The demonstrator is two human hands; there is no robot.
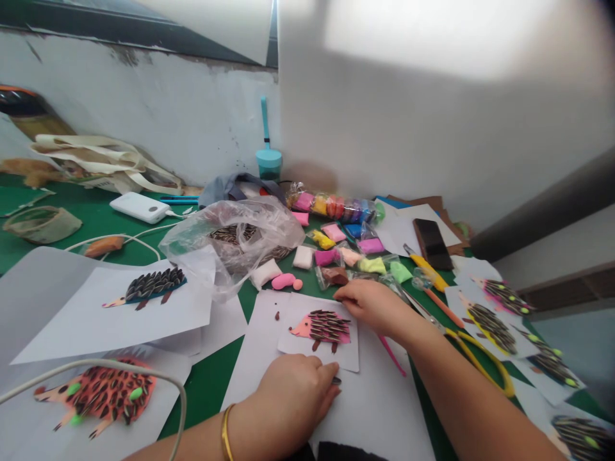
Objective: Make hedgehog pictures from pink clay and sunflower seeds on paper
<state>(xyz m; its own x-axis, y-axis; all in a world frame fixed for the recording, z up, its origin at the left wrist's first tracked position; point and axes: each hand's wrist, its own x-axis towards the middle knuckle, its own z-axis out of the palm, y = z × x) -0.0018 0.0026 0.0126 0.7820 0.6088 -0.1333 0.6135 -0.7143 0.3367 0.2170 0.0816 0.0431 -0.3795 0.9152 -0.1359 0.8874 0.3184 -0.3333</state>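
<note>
A small white card (346, 355) lies in front of me with a pink clay hedgehog (321, 326) on it, its back stuck with dark sunflower seeds. My left hand (293, 390) is curled closed at the card's near edge, pinching a small dark seed at its fingertips. My right hand (372, 303) rests just right of the hedgehog's back, fingers pressed together at the card's top right corner; what they hold is too small to make out. A pink lump of clay (283, 281) lies above the card.
A clear plastic bag of sunflower seeds (240, 240) sits behind the card. Coloured clay packets (346, 246) spread to the right of it. Finished hedgehogs lie on papers left (148, 285) and right (490, 326). Yellow-handled scissors (480, 362), a phone (432, 243), a power bank (140, 207).
</note>
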